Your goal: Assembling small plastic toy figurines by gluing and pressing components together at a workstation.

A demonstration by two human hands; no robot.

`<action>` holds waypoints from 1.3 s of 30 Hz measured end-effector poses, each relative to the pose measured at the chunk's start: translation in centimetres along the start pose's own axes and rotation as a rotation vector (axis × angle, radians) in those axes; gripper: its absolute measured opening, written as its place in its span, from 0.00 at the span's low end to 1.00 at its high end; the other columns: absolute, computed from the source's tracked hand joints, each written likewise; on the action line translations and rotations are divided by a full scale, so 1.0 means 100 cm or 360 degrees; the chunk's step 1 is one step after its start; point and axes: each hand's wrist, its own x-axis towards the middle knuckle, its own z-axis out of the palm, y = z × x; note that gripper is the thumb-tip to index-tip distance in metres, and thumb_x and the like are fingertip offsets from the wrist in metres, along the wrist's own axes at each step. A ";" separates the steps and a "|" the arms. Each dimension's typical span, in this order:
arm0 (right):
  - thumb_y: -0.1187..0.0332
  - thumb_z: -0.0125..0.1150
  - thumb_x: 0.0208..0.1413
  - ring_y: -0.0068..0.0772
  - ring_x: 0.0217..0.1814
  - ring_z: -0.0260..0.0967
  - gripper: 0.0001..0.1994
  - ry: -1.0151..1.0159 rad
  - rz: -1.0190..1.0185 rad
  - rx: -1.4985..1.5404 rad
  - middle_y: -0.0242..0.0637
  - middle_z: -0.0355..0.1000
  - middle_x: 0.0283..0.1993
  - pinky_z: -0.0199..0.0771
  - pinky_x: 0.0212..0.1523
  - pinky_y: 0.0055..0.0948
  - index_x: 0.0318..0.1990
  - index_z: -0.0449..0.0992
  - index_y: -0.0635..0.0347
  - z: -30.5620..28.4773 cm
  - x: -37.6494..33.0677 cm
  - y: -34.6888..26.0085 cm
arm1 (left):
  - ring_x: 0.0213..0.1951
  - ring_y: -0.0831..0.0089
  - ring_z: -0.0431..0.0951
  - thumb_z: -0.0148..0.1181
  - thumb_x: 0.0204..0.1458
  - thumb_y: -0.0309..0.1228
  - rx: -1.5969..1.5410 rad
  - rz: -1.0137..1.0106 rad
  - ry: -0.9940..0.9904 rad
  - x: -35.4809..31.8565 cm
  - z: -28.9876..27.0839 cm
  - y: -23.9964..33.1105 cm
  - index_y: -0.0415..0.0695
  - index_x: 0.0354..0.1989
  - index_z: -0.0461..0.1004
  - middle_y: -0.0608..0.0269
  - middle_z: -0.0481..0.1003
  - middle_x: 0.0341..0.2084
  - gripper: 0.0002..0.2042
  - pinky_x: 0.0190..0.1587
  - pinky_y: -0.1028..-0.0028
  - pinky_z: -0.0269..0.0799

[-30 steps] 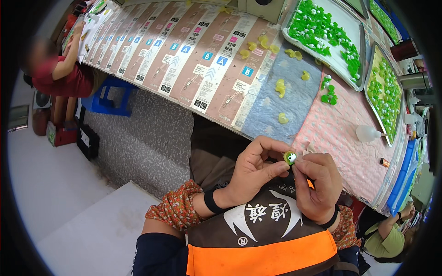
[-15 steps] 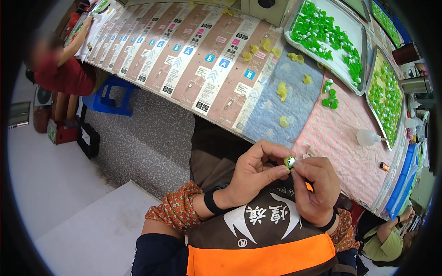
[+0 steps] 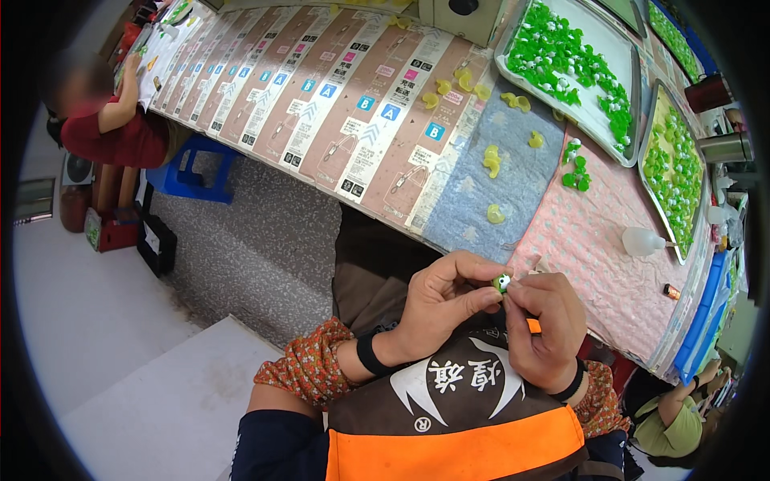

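Observation:
Close in front of my body, my left hand [image 3: 437,301] pinches a small green figure [image 3: 501,283] with a white face and dark eye spots between thumb and forefinger. Thumb and forefinger of my right hand [image 3: 549,321] are pressed together at the figure's right edge and touch it. The fingertips partly cover the figure, so its full shape does not show. Both hands are held over my dark apron [image 3: 449,385], just off the table's near edge. Beyond them, a few green pieces with white parts [image 3: 575,175] lie on the pink cloth [image 3: 593,256].
Yellow translucent pieces [image 3: 491,160] lie on the blue cloth [image 3: 473,192]. A white tray [image 3: 585,112] of green-and-white pieces and another tray [image 3: 654,188] stand at the right. A translucent squeeze bottle [image 3: 640,240] lies near them. Co-workers sit at far left [image 3: 112,128] and lower right [image 3: 670,421].
The figure has turned slightly and shifted a little left between my fingertips. My right hand has moved slightly left. The co-worker at far left has lowered an arm.

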 end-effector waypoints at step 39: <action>0.86 0.62 0.48 0.32 0.33 0.70 0.11 -0.0019 0.0263 0.0645 0.42 0.72 0.35 0.68 0.33 0.26 0.38 0.73 0.66 0.002 -0.010 0.020 | 0.39 0.75 0.79 0.57 0.62 0.24 -0.0035 -0.0199 -0.0015 0.006 0.004 0.012 0.35 0.54 0.71 0.60 0.75 0.40 0.14 0.43 0.74 0.79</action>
